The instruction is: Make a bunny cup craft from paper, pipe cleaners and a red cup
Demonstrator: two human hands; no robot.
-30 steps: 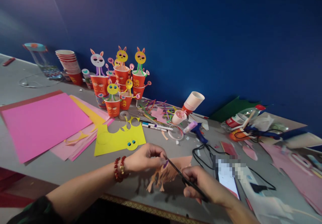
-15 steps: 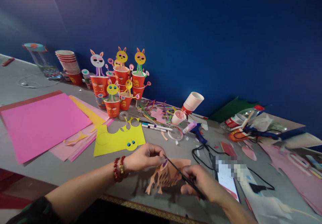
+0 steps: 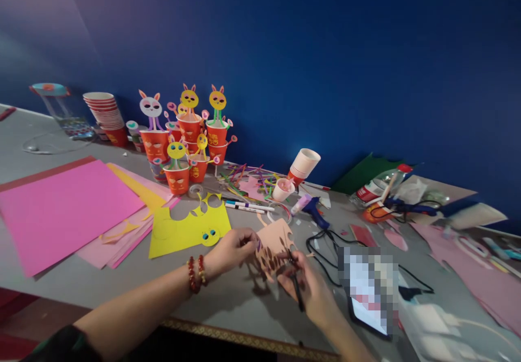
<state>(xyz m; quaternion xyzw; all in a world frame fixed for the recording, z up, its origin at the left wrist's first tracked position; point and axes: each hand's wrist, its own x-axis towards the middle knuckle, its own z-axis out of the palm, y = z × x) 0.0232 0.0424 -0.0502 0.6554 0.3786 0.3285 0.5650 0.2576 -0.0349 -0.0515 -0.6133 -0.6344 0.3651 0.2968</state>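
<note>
My left hand (image 3: 234, 251) pinches the edge of a peach paper sheet (image 3: 274, 237) that is cut full of holes, with a small purple-marked bit at my fingertips. Dark scissors (image 3: 298, 286) are gripped in my right hand (image 3: 311, 291), their blades pointing up toward the sheet's cut side. Whether the blades touch the paper is hard to make out. Just beyond my left hand lies a yellow paper sheet (image 3: 175, 234) with round cut-outs, and on it a yellow round face (image 3: 210, 236) with blue eyes.
Red paper cups with animal faces (image 3: 178, 180) stand at the back left, near pink paper (image 3: 69, 210). Markers (image 3: 248, 206), a blue glue gun (image 3: 315, 213) with a black cable, and a phone (image 3: 368, 297) lie around the hands. A bottle (image 3: 376, 185) leans at the back right.
The peach sheet has turned, its solid part now pointing away from me. The scissors have swung more upright and back from my left fingers. The view has shifted slightly.
</note>
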